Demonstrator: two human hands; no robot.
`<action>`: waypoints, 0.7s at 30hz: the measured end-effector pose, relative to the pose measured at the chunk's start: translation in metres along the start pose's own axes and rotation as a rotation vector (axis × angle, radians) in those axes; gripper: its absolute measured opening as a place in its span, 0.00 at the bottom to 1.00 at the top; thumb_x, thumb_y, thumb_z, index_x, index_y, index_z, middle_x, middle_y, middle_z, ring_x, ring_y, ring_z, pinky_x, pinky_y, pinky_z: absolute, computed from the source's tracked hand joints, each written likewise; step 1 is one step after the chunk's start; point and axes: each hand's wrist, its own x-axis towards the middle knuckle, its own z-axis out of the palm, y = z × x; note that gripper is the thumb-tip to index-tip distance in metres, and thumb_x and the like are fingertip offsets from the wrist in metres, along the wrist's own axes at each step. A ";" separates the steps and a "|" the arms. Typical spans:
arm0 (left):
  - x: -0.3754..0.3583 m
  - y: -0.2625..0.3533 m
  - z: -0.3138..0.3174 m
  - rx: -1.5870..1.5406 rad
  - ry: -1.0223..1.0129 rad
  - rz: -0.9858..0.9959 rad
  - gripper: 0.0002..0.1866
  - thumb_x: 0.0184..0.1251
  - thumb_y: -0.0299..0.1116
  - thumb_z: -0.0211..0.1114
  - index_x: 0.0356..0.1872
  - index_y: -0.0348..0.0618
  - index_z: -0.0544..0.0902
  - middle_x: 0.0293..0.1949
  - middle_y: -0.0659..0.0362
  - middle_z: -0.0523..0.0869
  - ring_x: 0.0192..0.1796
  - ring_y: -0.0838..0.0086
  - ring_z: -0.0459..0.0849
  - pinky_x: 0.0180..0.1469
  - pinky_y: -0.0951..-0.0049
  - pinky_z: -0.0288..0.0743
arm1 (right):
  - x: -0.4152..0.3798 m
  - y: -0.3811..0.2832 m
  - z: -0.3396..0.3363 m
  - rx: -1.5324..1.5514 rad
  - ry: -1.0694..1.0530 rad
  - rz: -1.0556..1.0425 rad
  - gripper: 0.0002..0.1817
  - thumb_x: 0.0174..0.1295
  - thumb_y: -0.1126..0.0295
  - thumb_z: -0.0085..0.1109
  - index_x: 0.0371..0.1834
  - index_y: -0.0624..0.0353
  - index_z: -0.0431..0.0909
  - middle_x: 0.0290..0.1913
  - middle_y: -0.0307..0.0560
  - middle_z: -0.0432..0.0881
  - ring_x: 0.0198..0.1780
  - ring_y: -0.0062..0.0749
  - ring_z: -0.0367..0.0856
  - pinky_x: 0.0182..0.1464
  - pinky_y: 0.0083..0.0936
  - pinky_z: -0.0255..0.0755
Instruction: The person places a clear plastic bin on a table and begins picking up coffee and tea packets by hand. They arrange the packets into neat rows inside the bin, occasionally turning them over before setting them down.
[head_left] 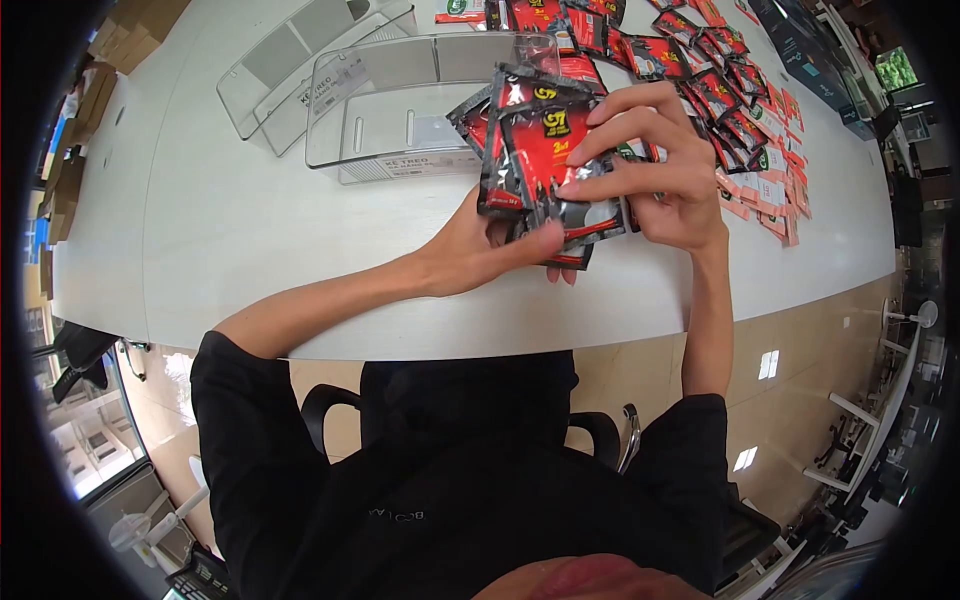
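A fanned bunch of red and black instant coffee sachets [535, 150], marked "G7 3in1", is held up over the near part of the table. My left hand [470, 250] grips the bunch from below and the left, its thumb across the front and its fingertips showing underneath. From the right, my right hand [672, 170] closes on the same sachets, with fingers bent over their front faces. Just behind the bunch stands a clear plastic tray [350, 135] with a white label, partly covered by the sachets.
A second clear tray [265, 75] sits at the back left, against the first. More red and black sachets [655, 58] lie in a loose pile at the back right. Orange-pink sachets [785, 200] spread beyond my right hand. Dark boxes [815, 70] line the table's far right edge.
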 end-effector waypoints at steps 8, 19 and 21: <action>0.001 -0.005 0.002 0.141 0.173 -0.043 0.14 0.77 0.37 0.65 0.49 0.35 0.80 0.34 0.59 0.87 0.36 0.79 0.85 0.37 0.74 0.80 | 0.003 -0.005 0.012 0.278 0.341 0.164 0.26 0.63 0.72 0.60 0.67 0.56 0.77 0.62 0.48 0.82 0.64 0.41 0.75 0.60 0.34 0.75; 0.010 -0.024 -0.008 0.853 0.121 0.371 0.21 0.62 0.31 0.74 0.55 0.40 0.81 0.44 0.50 0.84 0.44 0.55 0.80 0.49 0.58 0.74 | -0.006 0.003 0.031 0.115 0.216 -0.044 0.33 0.39 0.68 0.84 0.53 0.58 0.84 0.47 0.44 0.87 0.40 0.36 0.85 0.38 0.27 0.79; 0.010 -0.024 -0.008 0.814 0.137 0.317 0.24 0.57 0.29 0.77 0.56 0.41 0.81 0.47 0.50 0.85 0.49 0.54 0.83 0.51 0.59 0.76 | -0.006 -0.002 0.030 0.157 0.317 -0.032 0.30 0.38 0.66 0.84 0.50 0.55 0.86 0.45 0.43 0.87 0.38 0.34 0.84 0.35 0.25 0.77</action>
